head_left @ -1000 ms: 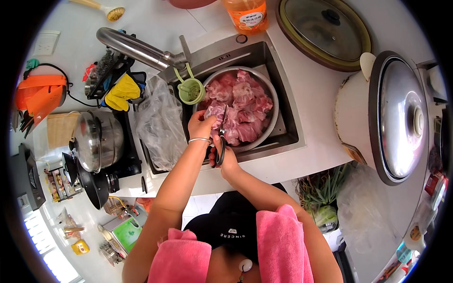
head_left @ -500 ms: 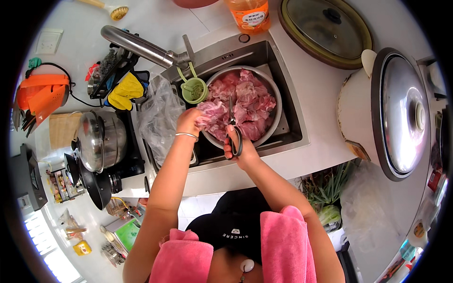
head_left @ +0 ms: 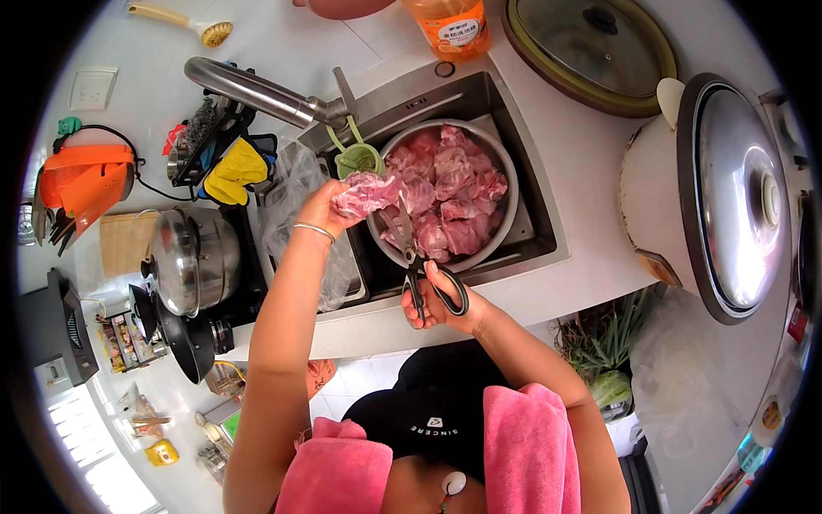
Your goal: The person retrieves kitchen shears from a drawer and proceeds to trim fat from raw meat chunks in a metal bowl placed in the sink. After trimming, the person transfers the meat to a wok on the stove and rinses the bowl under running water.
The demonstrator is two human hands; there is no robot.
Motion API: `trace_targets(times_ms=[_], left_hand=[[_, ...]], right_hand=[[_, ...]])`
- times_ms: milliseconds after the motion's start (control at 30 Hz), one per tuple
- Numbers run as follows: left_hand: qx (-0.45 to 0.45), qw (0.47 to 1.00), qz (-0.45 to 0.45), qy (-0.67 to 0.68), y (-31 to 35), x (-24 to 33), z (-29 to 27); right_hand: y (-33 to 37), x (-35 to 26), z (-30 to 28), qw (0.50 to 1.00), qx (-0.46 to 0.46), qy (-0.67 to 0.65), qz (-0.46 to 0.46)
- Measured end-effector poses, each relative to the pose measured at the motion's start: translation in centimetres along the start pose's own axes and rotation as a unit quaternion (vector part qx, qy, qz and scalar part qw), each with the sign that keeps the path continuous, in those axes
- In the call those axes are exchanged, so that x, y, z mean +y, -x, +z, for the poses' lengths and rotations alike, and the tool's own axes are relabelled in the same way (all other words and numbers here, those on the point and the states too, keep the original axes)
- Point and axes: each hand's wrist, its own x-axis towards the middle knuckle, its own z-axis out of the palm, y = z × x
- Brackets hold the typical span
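Left hand (head_left: 325, 206): pinching meat piece (head_left: 366, 194) between thumb and fingers, at left rim of steel bowl (head_left: 512, 199) | Right hand (head_left: 439, 299): gripping scissors (head_left: 413, 256) by the handles, blades parted | Bowl: filled with raw meat (head_left: 454, 176), set in sink (head_left: 539, 244)

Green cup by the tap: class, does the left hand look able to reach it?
Probably yes: the green cup looks close by, its far side uncovered, though the left hand holds a piece of meat.
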Motion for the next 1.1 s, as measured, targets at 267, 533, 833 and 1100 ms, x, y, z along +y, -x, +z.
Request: trace_targets(times_ms=[267, 533, 833, 1100], left_hand=[[-0.312, 0.926, 0.088, -0.195, 5.0, 4.3, 2.0], [-0.358, 0.730, 0.295, -0.502, 9.9, 7.1, 6.3], [-0.244, 0.846, 0.317, -0.352, 11.0, 5.1, 5.4], [-0.047, 0.674, 0.467, -0.570, 10.7, 2.6, 5.8]], right_hand=[[-0.3, -0.2, -0.2, 0.989, -0.129, 0.035, -0.057], [-1.4, 0.3, 0.7, 0.969, -0.078, 0.150, -0.180], [-1.5, 0.5, 2.4, 0.954, 0.006, 0.157, -0.253], [-1.0, 0.9, 1.7, 0.960, 0.039, 0.185, -0.206]])
